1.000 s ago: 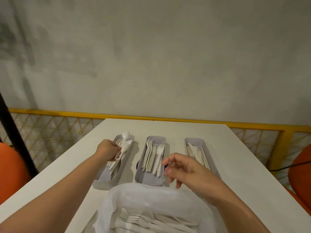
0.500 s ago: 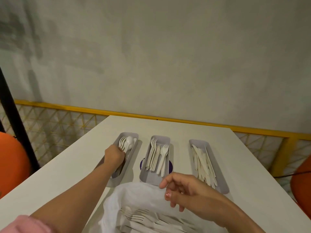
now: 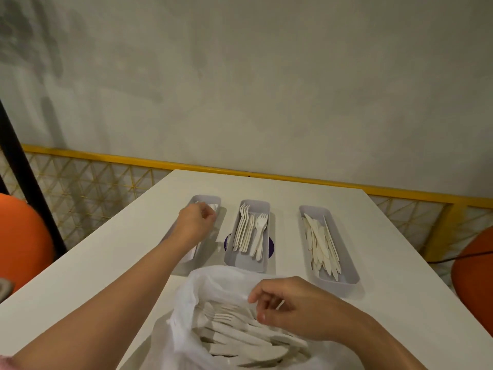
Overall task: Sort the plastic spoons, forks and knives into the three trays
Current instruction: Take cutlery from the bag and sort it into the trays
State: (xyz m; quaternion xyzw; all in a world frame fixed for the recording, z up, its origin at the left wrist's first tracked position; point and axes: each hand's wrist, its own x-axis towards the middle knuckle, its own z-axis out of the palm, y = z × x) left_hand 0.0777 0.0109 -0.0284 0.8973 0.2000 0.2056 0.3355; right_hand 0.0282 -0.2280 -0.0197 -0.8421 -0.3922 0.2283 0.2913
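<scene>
Three grey trays stand in a row on the white table (image 3: 386,263). My left hand (image 3: 196,222) lies in the left tray (image 3: 210,199), fingers curled round white spoons (image 3: 213,208) that it mostly hides. The middle tray (image 3: 254,204) holds several forks (image 3: 250,233). In the right tray (image 3: 313,210) lie several knives (image 3: 320,244). Close to me a white plastic bag (image 3: 202,287) is open over a heap of mixed cutlery (image 3: 234,335). My right hand (image 3: 293,308) hovers over the bag's mouth, fingers loosely curled with nothing in them.
A purple disc (image 3: 270,247) shows from under the middle tray. Orange seats sit off the table at the left (image 3: 21,236) and right (image 3: 474,276). A yellow rail (image 3: 240,172) with mesh runs behind the table, and a black post (image 3: 24,182) stands at the left.
My left hand lowered the spoons into the left tray and slid toward its far end. My right hand drew back from the middle tray to the bag's mouth.
</scene>
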